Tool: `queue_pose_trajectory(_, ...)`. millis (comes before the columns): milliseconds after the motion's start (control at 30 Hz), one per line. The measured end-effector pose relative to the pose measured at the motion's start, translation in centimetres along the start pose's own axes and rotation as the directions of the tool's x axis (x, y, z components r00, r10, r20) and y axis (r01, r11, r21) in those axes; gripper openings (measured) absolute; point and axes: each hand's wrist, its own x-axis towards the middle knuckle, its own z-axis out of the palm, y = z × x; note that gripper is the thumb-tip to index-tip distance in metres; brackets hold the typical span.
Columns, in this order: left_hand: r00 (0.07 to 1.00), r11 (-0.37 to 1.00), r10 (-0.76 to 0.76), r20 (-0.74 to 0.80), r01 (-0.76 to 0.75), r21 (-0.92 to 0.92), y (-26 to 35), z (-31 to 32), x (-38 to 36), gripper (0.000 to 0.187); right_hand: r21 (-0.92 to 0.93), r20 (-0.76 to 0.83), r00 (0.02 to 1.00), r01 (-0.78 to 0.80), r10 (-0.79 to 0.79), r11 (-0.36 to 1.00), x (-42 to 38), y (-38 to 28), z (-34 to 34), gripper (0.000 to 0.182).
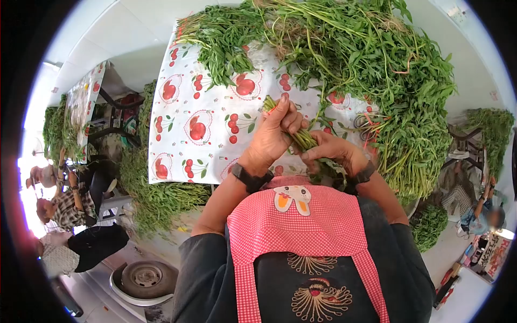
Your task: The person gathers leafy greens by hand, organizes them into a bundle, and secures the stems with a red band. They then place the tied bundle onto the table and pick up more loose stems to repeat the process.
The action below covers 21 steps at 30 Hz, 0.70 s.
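Observation:
My left hand [273, 132] is closed around the upper stems of a bunch of leafy greens [304, 141], thumb pointing up along it. A red rubber band shows near the cut stem ends, beside the left thumb. Lower on the same bunch, my right hand [338, 151] wraps its fingers round the stems, and the leaves hang below it, partly hidden. Both hands are over the near part of a table with a fruit-print cloth [210, 102]. To the right of my hands, a dark looped object [370, 123], possibly scissors, lies among red bands.
Loose greens [371, 59] are heaped along the table's far and right sides. A smaller pile [229, 43] lies at the far left. More greens [156, 188] stand beside the table's left edge. A wheel [144, 277] is on the floor. Other people work at tables on both sides.

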Motion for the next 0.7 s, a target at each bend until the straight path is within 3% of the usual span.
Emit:
queue_pose_trajectory(33, 1.000, 1.000, -0.016, 0.013, 0.016, -0.021, -0.1, -1.0, 0.2, 0.021, -0.005, 0.004, 1.000, -0.004, 0.004, 1.000, -0.1, -0.6, 0.0, 0.034)
queue_pose_trajectory(67, 1.000, 1.000, -0.008, 0.011, 0.009, -0.023, 0.1, -0.5, 0.1, 0.021, -0.333, -0.106, 0.993, 0.011, -0.049, 0.943, -0.3, -1.9, 0.2, 0.042)
queue_pose_trajectory(100, 0.995, 0.996, 0.032, -0.090, -0.024, 0.087, 0.2, 0.3, 0.0, 0.021, -0.624, -0.188, 0.973, -0.010, -0.137, 0.782, -0.3, -2.8, -0.2, 0.050)
queue_pose_trajectory(133, 0.979, 0.979, 0.081, -0.186, -0.044, 0.197, 0.2, 0.9, -0.1, 0.021, -0.707, -0.227, 0.938, 0.026, -0.261, 0.706, -0.1, -2.1, -2.6, 0.057)
queue_pose_trajectory(200, 0.975, 0.960, 0.086, -0.203, -0.027, 0.279, -0.1, 1.1, -0.3, 0.020, -0.812, -0.163, 0.827, 0.197, -0.538, 0.549, -0.8, -6.1, -2.3, 0.054)
queue_pose_trajectory(233, 0.973, 0.932, 0.090, -0.211, -0.007, 0.362, -0.3, 1.2, -0.1, 0.018, -0.837, -0.126, 0.839, 0.198, -0.530, 0.511, -1.5, -8.7, -0.8, 0.056)
queue_pose_trajectory(300, 0.981, 0.938, 0.061, -0.186, 0.007, 0.346, -0.8, 1.3, 0.0, 0.018, -0.858, -0.100, 0.844, 0.196, -0.527, 0.475, -1.4, -12.3, 1.7, 0.058)
queue_pose_trajectory(367, 0.986, 0.943, 0.038, -0.162, 0.019, 0.332, -1.5, 0.9, 0.3, 0.017, -0.968, 0.063, 0.842, 0.182, -0.536, 0.173, 0.0, -14.1, 3.0, 0.063)
queue_pose_trajectory(400, 0.989, 0.922, 0.093, -0.114, -0.042, 0.385, -2.0, 0.4, 0.4, 0.016, -0.968, 0.061, 0.839, 0.182, -0.541, 0.172, 1.1, -13.8, 3.6, 0.063)
queue_pose_trajectory(433, 0.987, 0.894, 0.150, -0.061, -0.109, 0.434, -2.2, -0.2, 0.5, 0.016, -0.991, 0.112, 0.858, 0.134, -0.501, 0.009, 2.5, -13.1, 4.1, 0.061)
queue_pose_trajectory(467, 0.964, 0.622, 0.246, 0.097, -0.234, 0.747, -1.8, 0.0, 0.1, 0.020, -0.983, 0.157, 0.877, 0.093, -0.454, -0.160, 3.5, -12.3, 4.1, 0.059)
queue_pose_trajectory(500, 0.963, 0.616, 0.251, 0.099, -0.238, 0.751, -2.0, -0.5, -0.3, 0.020, -0.982, 0.164, 0.874, 0.099, -0.457, -0.164, 4.3, -10.9, 3.5, 0.059)
queue_pose_trajectory(567, 0.763, 0.034, 0.462, 0.452, -0.525, 0.850, -2.7, -1.9, -0.6, 0.024, -0.985, 0.009, 0.978, 0.045, -0.210, 0.165, 5.3, -8.4, 1.9, 0.065)
queue_pose_trajectory(600, 0.859, 0.273, 0.324, 0.395, -0.485, 0.831, -1.6, -1.2, -0.8, 0.021, -0.987, 0.020, 0.976, 0.053, -0.215, 0.151, 4.9, -8.7, 1.4, 0.065)
queue_pose_trajectory(633, 0.856, 0.267, 0.329, 0.399, -0.490, 0.830, -0.7, -0.5, -0.4, 0.021, -0.854, 0.012, 0.949, 0.174, -0.316, 0.490, 4.0, -8.8, 0.7, 0.069)
queue_pose_trajectory(667, 0.939, 0.693, 0.342, 0.037, -0.279, 0.665, 0.1, 0.2, 0.0, 0.021, -0.590, -0.035, 0.918, 0.300, -0.395, 0.749, 3.1, -8.4, 0.3, 0.074)
queue_pose_trajectory(700, 0.939, 0.955, 0.181, -0.292, -0.097, 0.280, 0.8, 0.8, 0.3, 0.021, -0.591, -0.024, 0.921, 0.300, -0.389, 0.749, 2.5, -7.7, 0.2, 0.074)
